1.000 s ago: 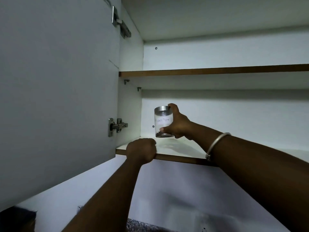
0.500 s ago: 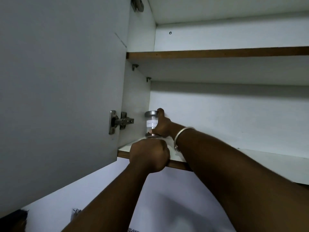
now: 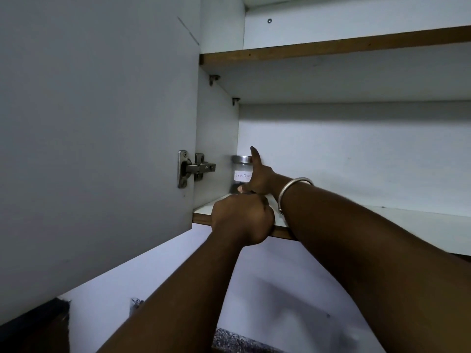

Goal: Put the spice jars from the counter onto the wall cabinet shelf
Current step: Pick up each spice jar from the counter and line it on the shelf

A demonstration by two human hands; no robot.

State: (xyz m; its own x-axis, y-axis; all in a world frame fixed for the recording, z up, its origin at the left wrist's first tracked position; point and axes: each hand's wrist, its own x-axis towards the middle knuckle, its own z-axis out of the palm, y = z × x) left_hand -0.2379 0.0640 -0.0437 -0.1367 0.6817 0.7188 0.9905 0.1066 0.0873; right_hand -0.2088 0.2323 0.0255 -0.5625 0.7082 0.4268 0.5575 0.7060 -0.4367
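Within the last second the spice jar [image 3: 241,171] has gone from being held in the air above the shelf's front edge to standing upright in the back left corner of the lower shelf [image 3: 407,220], close to the side wall. This jar looks placed; only the release remains. The right hand [image 3: 261,179] holds it lightly: palm against its side, one fingertip curled across its base, thumb straight up beside the lid. The left hand [image 3: 242,221] is curled over the shelf's front edge, gripping it.
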